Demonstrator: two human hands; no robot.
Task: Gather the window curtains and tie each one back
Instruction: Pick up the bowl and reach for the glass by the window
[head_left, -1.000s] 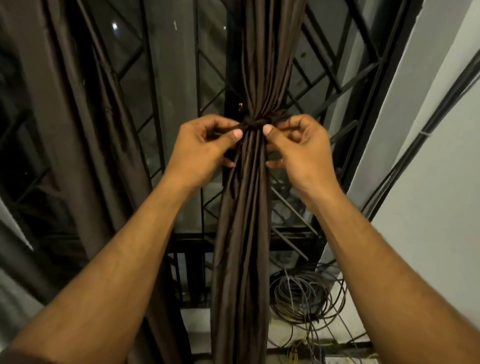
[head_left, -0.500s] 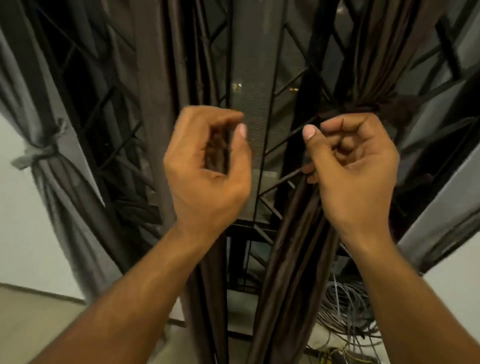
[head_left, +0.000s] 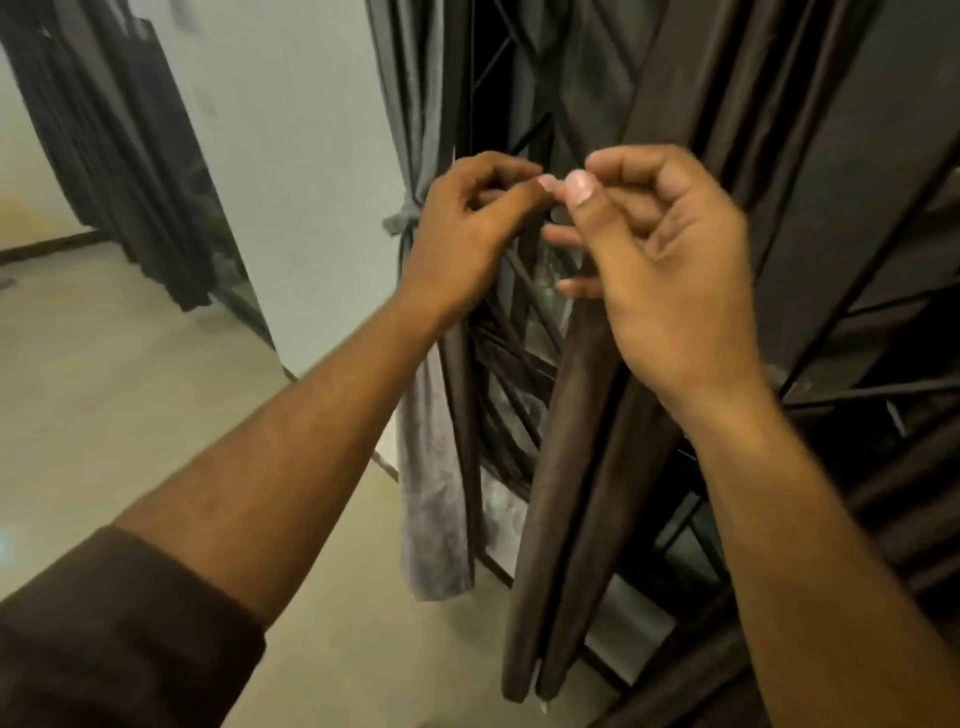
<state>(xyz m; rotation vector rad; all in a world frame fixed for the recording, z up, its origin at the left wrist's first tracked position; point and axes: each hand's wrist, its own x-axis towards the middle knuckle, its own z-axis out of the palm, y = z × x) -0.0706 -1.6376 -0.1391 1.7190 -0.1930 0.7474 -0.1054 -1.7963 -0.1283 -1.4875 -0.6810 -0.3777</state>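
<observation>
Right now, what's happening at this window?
A person is working on the window curtains. Both hands, left hand and right hand, are raised with fingers curled in front of the window grille, thumbs nearly meeting; neither clearly grips fabric. The brown curtain hangs loose below the right hand. The grey curtain at the left edge is already tied back.

Brown curtain (head_left: 566, 467) — loose; grey curtain (head_left: 423, 415) — tied.

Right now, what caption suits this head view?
Both hands, left hand and right hand, raised before the brown curtain; grey curtain already tied.
</observation>
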